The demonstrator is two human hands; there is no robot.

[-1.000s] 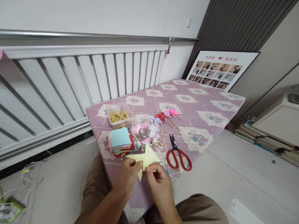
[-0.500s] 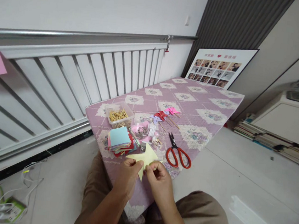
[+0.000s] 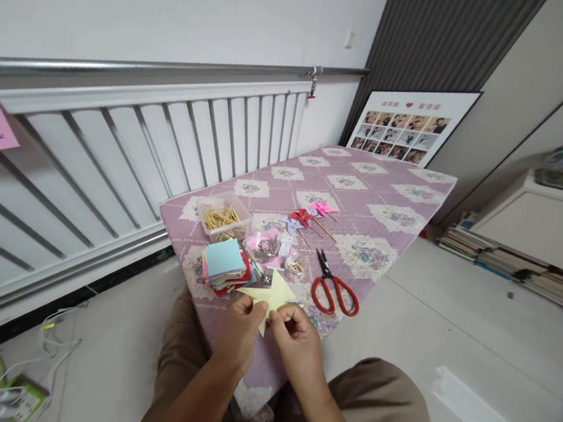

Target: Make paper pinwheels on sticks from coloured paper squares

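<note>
Between my two hands is a pale yellow paper pinwheel, its blades pointing outward above the near corner of the table. My left hand pinches its lower left side with thumb and fingers. On the right side, my right hand grips the paper near its centre, fingers curled; the fingertips partly hide it. Just left lies a stack of coloured paper squares, light blue on top. Scissors with red handles rest to the right. Behind the paper are a pink dish of small metal pieces and a small round tub.
A clear box of wooden sticks stands at the table's left edge. Several finished pinwheels on sticks lie farther back on the floral tablecloth. A white radiator runs along the left; a photo board leans behind.
The view has shifted slightly. Both hands keep hold of the yellow paper, and its upper right blade looks a little more opened out; otherwise little differs.
</note>
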